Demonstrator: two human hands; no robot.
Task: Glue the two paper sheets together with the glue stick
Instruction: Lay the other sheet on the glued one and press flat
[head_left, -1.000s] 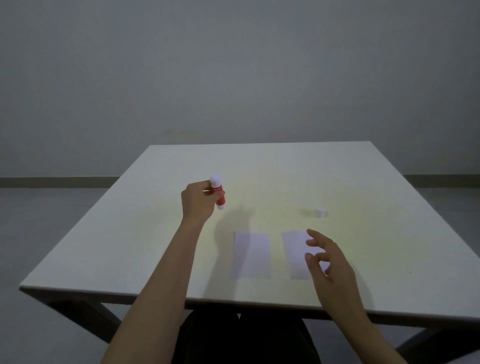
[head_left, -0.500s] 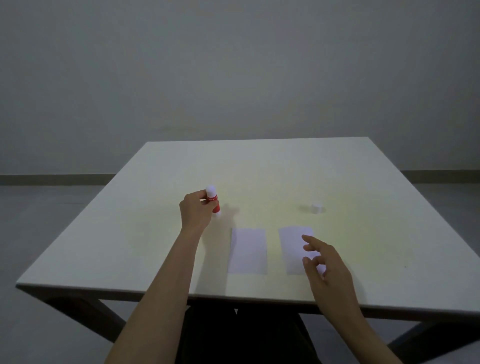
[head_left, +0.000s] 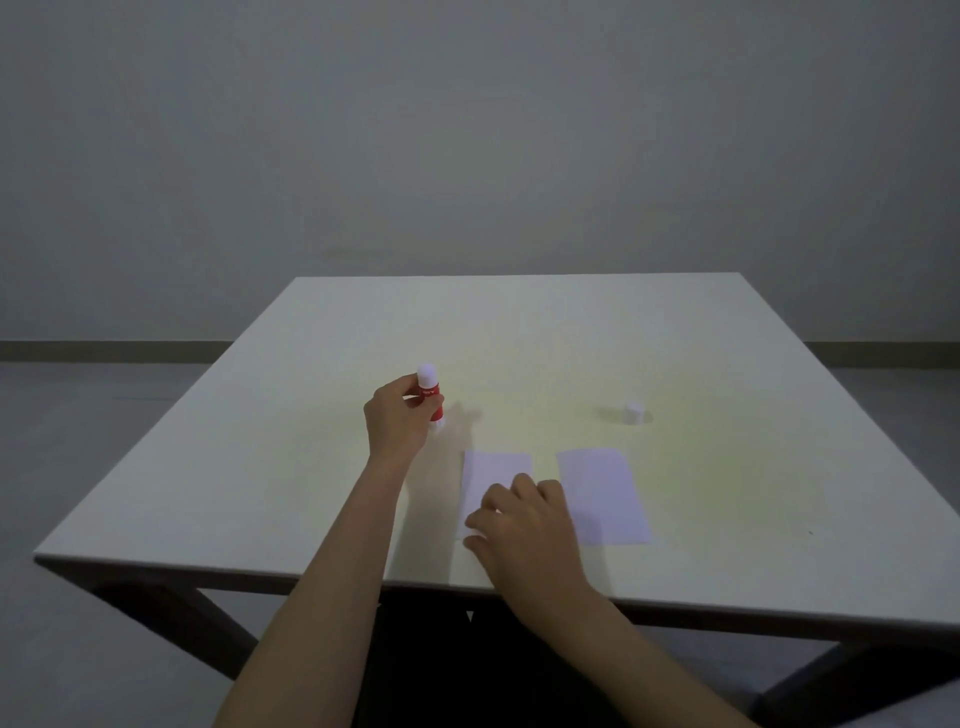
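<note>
**Hands at the tabletop: glue stick upright, one sheet half covered**

Glue stick (head_left: 430, 398) is red with a white top, and it stands nearly upright at the left part of the pale tabletop (head_left: 779, 364). The left hand (head_left: 397, 421) is closed around its lower body with the fingers and the thumb. The bottom end of the stick is partly hidden by the fingers, so I cannot say for sure if it touches the surface or stays just above. The small print on the red label is too blurred to read.

The right hand (head_left: 522, 525) lies low over the left paper sheet (head_left: 493, 475), with the fingers bent and loosely spread; it grips nothing that I can see. It covers the near half of this sheet, so the near edge is hidden, and I cannot tell if the fingertips press on the paper or only hang over it.

The right paper sheet (head_left: 605, 496) lies flat just beside, with a narrow strip of bare tabletop between the two sheets. It is fully visible. Further back and to the right stands a small white cap (head_left: 632, 412), alone, well apart from the glue stick.

Both forearms are cut off by the lower edge of the view. Under the tabletop the dark legs are seen only in part. The room is dim, and the edges of the sheets are soft.
</note>
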